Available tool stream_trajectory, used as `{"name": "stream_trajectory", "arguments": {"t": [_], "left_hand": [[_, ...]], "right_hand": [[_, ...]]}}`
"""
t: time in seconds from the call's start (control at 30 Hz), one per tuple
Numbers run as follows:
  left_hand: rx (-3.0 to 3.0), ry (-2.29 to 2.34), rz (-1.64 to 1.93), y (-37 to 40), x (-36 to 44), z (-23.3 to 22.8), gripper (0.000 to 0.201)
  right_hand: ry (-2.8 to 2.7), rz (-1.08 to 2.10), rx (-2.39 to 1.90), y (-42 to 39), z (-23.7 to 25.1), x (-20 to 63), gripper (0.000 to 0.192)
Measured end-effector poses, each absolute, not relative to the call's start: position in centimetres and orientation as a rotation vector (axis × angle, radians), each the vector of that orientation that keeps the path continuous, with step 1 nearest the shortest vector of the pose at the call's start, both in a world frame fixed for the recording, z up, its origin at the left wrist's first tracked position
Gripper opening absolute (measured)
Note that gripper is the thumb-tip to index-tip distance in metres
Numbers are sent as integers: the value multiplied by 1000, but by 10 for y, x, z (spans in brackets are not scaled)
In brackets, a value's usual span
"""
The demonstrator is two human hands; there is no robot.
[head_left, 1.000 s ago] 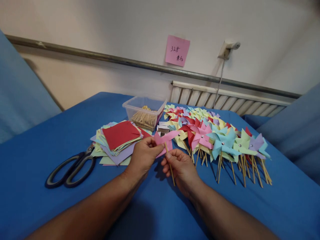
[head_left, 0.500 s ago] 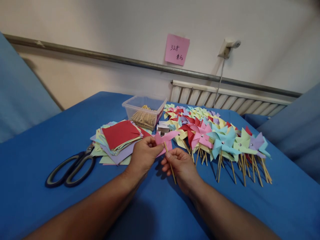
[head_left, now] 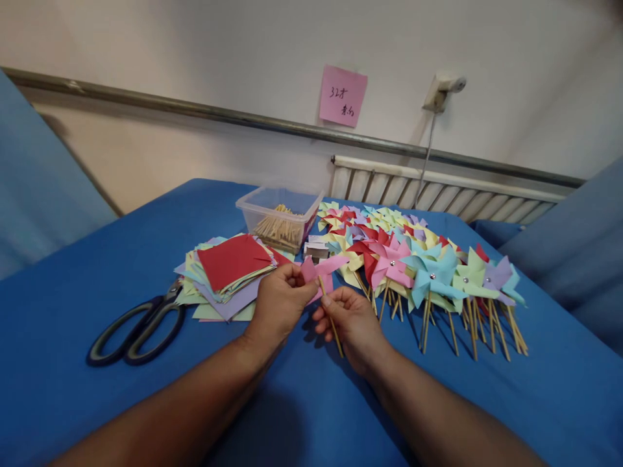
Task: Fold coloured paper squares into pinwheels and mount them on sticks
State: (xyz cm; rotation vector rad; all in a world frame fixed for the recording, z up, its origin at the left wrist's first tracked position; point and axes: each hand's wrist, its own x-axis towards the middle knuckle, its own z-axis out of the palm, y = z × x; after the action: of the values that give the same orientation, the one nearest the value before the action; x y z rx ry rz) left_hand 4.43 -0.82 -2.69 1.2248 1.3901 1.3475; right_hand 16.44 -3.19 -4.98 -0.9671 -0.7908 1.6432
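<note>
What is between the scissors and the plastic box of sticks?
In the head view, a stack of colored paper squares lies between the scissors and the plastic box.

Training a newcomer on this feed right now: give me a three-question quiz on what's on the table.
1. True or false: the left hand pinches a pink pinwheel.
2. What does the right hand hold? A) scissors B) stick C) red sheet
3. What fills the tub?

Key: 1 true. 2 B, the stick, set against the pinwheel; the scissors lie apart on the cloth. 3 Wooden sticks.
</note>
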Motion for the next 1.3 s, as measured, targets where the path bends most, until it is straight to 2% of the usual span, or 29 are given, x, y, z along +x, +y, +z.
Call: {"name": "stream_trajectory", "arguments": {"t": [0.27,0.5,0.93,1.07,1.3], "left_hand": [[1164,1314,1339,-9,45,-26,18],[1106,1280,1342,-11,46,-23,28],[1159,1144,1333,-15,42,-11,21],[1089,1049,1316,-16,40,-11,32],[996,1184,1447,-7,35,-10,40]], "right_hand": [[-791,1630,-979,-29,-52,165,48],[-780,1662,-968,-29,-49,168,47],[-754,1557,-983,-21,-54,169,47],[-719,1576,-875,-21,-50,170,45],[-689,1692,-745,-22,-44,173,36]]}}
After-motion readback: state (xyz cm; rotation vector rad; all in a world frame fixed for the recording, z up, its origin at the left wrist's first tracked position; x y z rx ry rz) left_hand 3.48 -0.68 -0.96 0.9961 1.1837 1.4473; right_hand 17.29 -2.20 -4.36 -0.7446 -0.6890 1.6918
